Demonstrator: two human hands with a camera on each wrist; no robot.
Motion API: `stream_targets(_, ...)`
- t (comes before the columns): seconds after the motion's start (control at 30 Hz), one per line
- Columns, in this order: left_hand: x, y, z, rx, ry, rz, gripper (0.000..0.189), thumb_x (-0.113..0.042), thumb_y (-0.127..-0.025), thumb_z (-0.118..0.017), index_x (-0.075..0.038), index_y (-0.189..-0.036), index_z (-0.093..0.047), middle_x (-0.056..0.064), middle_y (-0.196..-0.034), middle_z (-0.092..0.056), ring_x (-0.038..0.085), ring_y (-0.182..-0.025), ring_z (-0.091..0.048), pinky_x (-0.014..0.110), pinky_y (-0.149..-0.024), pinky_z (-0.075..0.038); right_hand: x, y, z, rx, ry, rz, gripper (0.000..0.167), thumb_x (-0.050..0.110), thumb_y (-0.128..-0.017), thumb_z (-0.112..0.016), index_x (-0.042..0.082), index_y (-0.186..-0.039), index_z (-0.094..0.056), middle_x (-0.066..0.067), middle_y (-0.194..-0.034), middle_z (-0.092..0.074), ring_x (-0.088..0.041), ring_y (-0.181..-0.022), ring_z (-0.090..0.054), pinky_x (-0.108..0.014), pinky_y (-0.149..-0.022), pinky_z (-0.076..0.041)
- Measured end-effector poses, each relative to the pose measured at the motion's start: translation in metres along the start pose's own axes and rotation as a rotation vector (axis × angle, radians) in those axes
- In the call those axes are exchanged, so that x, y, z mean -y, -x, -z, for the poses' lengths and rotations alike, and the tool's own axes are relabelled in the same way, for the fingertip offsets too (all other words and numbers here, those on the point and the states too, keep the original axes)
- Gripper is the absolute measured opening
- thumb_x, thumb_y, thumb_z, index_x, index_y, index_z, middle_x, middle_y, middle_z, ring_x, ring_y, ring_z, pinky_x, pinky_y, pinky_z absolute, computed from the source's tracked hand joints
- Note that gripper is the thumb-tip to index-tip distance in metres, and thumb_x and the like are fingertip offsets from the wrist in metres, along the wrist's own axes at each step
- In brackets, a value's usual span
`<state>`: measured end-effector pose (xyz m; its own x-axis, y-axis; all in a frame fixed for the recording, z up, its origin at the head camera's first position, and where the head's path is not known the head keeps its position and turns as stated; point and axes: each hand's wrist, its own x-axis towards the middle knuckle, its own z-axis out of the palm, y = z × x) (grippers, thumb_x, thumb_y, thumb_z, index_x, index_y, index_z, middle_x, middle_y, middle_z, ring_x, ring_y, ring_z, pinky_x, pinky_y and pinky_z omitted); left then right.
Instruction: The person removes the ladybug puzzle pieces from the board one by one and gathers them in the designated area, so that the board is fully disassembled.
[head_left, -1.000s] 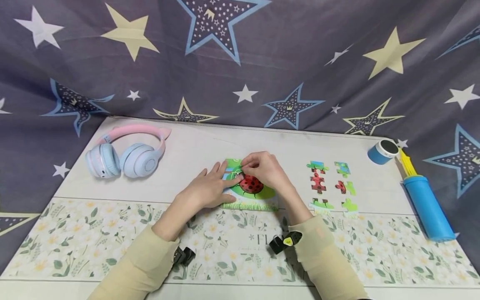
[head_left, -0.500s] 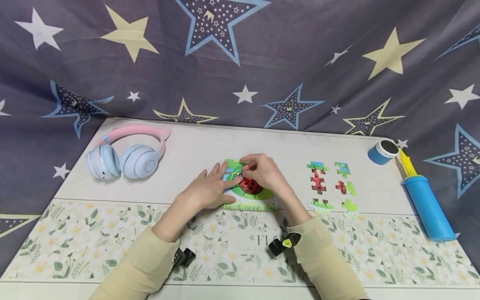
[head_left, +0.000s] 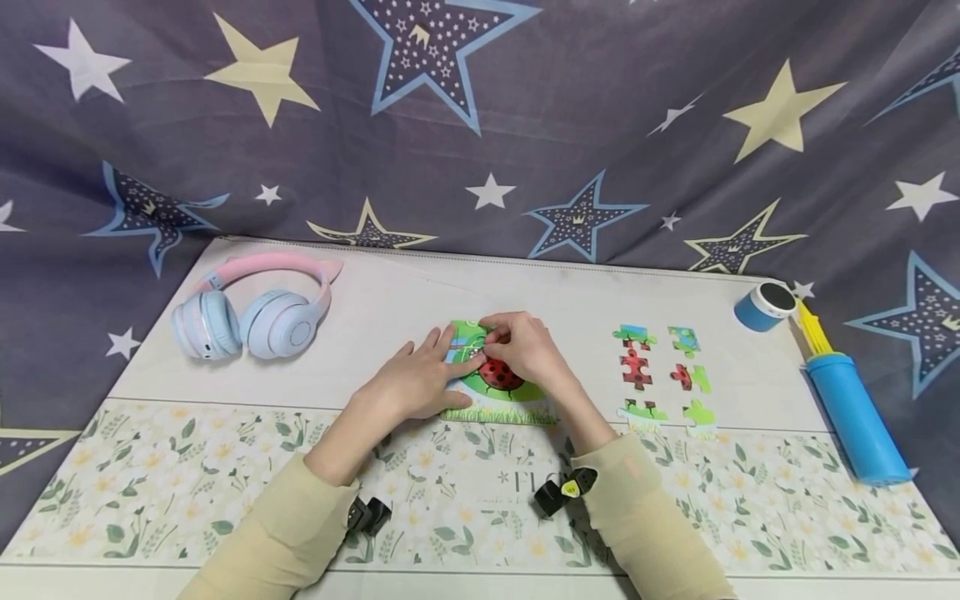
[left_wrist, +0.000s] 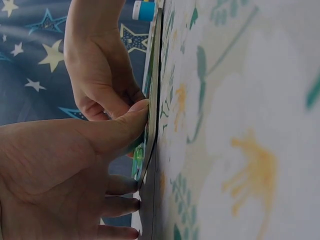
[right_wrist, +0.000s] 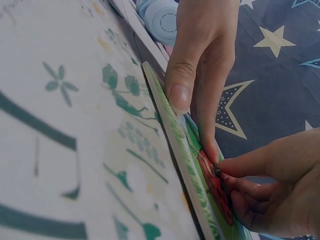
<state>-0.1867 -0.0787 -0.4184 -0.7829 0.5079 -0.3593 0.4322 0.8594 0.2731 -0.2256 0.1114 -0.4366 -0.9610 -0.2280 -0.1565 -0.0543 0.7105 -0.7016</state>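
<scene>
A ladybug picture puzzle [head_left: 517, 412] lies flat at the middle of the table, its red spotted body [head_left: 500, 377] showing between the hands. My left hand [head_left: 408, 379] rests over its left side, fingers spread; the index finger reaches toward the ladybug's head and the thumb lies at the lower left edge. At the upper middle of the puzzle, my right hand [head_left: 528, 346] pinches a puzzle piece between thumb and index finger. Only a small dark part of that puzzle piece [right_wrist: 217, 171] shows in the right wrist view; the fingers hide the rest.
Several loose puzzle pieces [head_left: 635, 369] lie in two columns to the right. Pink and blue headphones [head_left: 281, 321] sit at the back left. A small blue and white speaker [head_left: 765, 306] and a blue pump [head_left: 858, 417] stand and lie at the far right. A starry curtain [head_left: 600, 125] hangs behind.
My right hand has shifted slightly down and its thumb and index finger have drawn together at the puzzle's upper middle. The left hand has stayed in place.
</scene>
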Motion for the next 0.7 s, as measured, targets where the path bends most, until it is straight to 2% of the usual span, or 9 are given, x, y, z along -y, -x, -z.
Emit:
stream_targets(0.13, 0.0005, 0.0005, 0.0006, -0.006, 0.005, -0.002, 0.066, -0.050, -0.101, -0.059, -0.031, -0.160, -0.037, 0.024, -0.172, -0.004, 0.043, -0.161, -0.010, 0.066, -0.126, -0.021, -0.0001, 0.0001, -0.0006, -0.009, -0.002, 0.009, 0.039, 0.006, -0.096, -0.070, 0.010, -0.135, -0.069, -0.007, -0.103, -0.078, -0.024, -0.100, -0.073, -0.044, -0.096, -0.058)
stream_targets(0.37, -0.0003, 0.0033, 0.0027, -0.018, -0.022, -0.007, 0.069, -0.049, -0.097, -0.066, -0.033, -0.159, -0.040, 0.023, -0.172, -0.007, 0.044, -0.160, -0.013, 0.066, -0.126, -0.022, -0.0014, 0.0008, -0.0003, -0.005, -0.034, -0.002, 0.041, 0.007, -0.093, -0.075, 0.010, -0.133, -0.070, -0.006, -0.100, -0.078, -0.022, -0.095, -0.072, -0.041, -0.093, -0.059)
stream_targets(0.7, 0.0002, 0.0079, 0.0079, 0.001, -0.048, -0.026, 0.065, -0.047, -0.099, -0.063, -0.031, -0.159, -0.040, 0.023, -0.172, -0.012, 0.045, -0.158, -0.020, 0.065, -0.126, -0.023, -0.0022, 0.0002, -0.0014, -0.027, -0.039, 0.003, 0.043, 0.011, -0.089, -0.081, 0.012, -0.131, -0.071, -0.004, -0.095, -0.077, -0.018, -0.086, -0.070, -0.037, -0.087, -0.058)
